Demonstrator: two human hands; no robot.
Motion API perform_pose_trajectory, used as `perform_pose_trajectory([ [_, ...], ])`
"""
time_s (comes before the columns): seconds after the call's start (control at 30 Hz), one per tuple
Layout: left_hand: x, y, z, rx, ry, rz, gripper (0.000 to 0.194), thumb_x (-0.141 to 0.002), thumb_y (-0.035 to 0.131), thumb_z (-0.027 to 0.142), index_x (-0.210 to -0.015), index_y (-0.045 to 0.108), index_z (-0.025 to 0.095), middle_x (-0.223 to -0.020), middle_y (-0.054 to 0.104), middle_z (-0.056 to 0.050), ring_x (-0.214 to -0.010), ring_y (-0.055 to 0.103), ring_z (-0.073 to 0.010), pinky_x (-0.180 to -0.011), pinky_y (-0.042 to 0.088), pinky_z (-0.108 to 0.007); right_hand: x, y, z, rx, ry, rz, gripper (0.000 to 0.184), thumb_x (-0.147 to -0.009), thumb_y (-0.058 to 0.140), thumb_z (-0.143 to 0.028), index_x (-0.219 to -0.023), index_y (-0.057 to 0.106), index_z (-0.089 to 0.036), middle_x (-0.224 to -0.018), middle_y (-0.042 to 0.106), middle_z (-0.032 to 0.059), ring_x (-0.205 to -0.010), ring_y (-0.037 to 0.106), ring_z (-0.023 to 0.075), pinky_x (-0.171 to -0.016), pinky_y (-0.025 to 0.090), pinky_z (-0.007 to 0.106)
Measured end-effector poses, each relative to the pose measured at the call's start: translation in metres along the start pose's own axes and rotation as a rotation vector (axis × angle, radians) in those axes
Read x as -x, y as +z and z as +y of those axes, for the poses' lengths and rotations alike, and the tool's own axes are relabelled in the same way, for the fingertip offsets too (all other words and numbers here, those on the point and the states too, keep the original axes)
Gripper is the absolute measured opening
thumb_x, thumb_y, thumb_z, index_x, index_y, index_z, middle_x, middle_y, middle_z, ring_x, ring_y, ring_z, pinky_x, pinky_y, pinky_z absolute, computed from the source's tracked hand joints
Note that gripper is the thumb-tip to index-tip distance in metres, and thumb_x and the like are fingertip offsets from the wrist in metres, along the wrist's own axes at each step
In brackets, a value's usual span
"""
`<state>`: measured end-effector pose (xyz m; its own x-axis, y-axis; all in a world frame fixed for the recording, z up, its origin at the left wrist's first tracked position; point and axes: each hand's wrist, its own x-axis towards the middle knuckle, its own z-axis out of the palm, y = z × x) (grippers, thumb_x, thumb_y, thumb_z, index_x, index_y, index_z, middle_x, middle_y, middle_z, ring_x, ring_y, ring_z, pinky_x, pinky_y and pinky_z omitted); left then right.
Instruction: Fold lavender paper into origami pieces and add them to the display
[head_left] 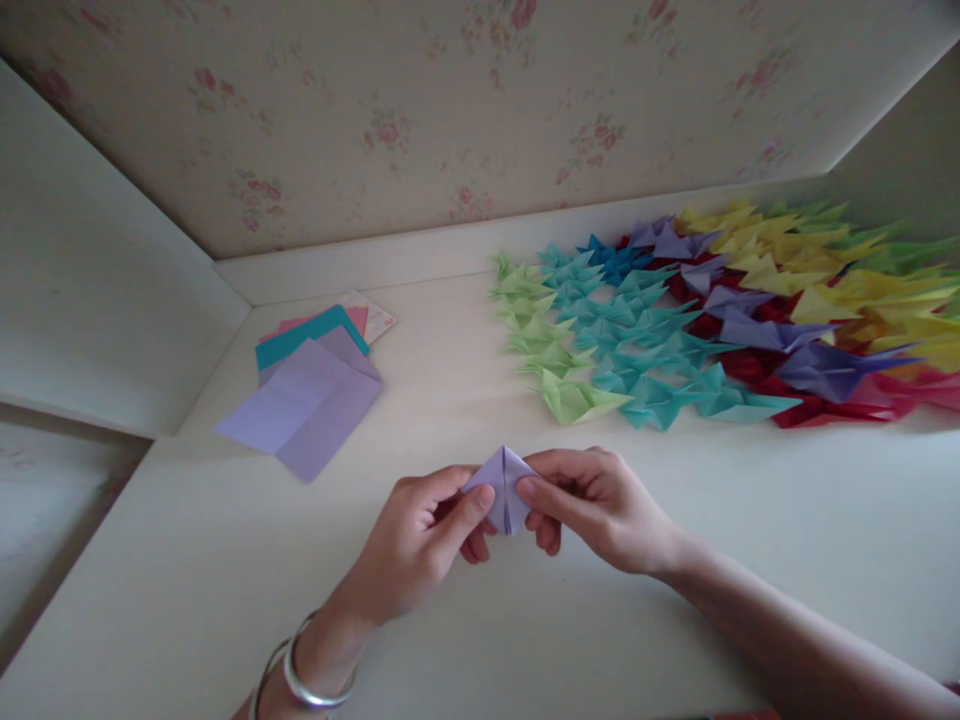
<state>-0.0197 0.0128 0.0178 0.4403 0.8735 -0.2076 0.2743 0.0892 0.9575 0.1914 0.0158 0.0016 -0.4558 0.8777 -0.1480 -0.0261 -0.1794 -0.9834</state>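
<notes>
A small folded piece of lilac paper (504, 488) is held just above the white desk (187, 580), between both hands. My left hand (420, 545) pinches its left side with thumb and fingers closed on it; silver bangles circle that wrist. My right hand (596, 505) grips the right side, thumb pressed on top of the paper. Part of the paper is hidden behind my fingers.
A stack of flat paper sheets (311, 385), lilac on top with teal and pink under it, lies at the left back. Rows of folded paper cranes (712, 320) in green, teal, blue, purple, red and yellow cover the right back. A floral wall (450, 110) stands behind.
</notes>
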Motion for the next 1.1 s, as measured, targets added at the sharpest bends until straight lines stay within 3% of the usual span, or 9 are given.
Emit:
perform_pose_trajectory([
  [0.13,-0.001,0.004,-0.002,0.149,-0.027,0.019,0.030,-0.095,0.057,0.039,-0.084,0.069,0.014,-0.063,0.066,-0.001,-0.053,0.062,-0.0106,-0.052,0.050,-0.019,0.001,0.004,0.000,-0.117,0.028,0.013,0.035,-0.091,0.063,-0.044,-0.080,0.068,-0.011,-0.062,0.063,0.0013,-0.047,0.059,0.0080,-0.045,0.048,0.017],
  [0.37,-0.002,0.009,-0.007,0.313,-0.049,-0.054,0.030,-0.095,0.058,0.043,-0.095,0.066,0.014,-0.076,0.069,-0.004,-0.064,0.068,-0.0143,-0.059,0.057,-0.024,-0.001,0.006,0.004,-0.303,0.061,-0.023,0.031,-0.089,0.067,-0.042,-0.092,0.069,-0.012,-0.057,0.065,0.0001,-0.043,0.058,0.0080,-0.042,0.049,0.016],
  [0.7,-0.001,0.013,-0.005,0.308,-0.104,0.066,0.032,-0.095,0.057,0.043,-0.082,0.062,0.014,-0.064,0.063,0.002,-0.042,0.060,-0.0066,-0.040,0.044,-0.014,-0.001,0.010,0.004,-0.297,-0.009,-0.038,0.027,-0.089,0.070,-0.033,-0.106,0.067,-0.013,-0.063,0.064,-0.0012,-0.052,0.059,0.0078,-0.051,0.053,0.019],
  [0.9,0.001,0.011,-0.005,0.450,-0.089,-0.075,0.029,-0.098,0.053,0.041,-0.092,0.064,0.015,-0.073,0.069,-0.002,-0.057,0.068,-0.0121,-0.054,0.055,-0.021,-0.002,0.007,0.007,-0.352,0.018,0.039,0.028,-0.084,0.073,-0.033,-0.103,0.067,-0.014,-0.060,0.064,-0.0014,-0.045,0.057,0.0086,-0.043,0.049,0.019],
  [1.1,0.001,0.013,0.001,0.378,-0.092,-0.057,0.019,-0.089,0.070,0.029,-0.102,0.063,0.018,-0.076,0.068,0.000,-0.064,0.065,-0.0096,-0.059,0.054,-0.018,-0.001,0.010,0.009,-0.193,-0.023,0.099,0.025,-0.085,0.072,-0.032,-0.101,0.068,-0.013,-0.059,0.059,-0.0025,-0.048,0.055,0.0081,-0.047,0.046,0.019],
])
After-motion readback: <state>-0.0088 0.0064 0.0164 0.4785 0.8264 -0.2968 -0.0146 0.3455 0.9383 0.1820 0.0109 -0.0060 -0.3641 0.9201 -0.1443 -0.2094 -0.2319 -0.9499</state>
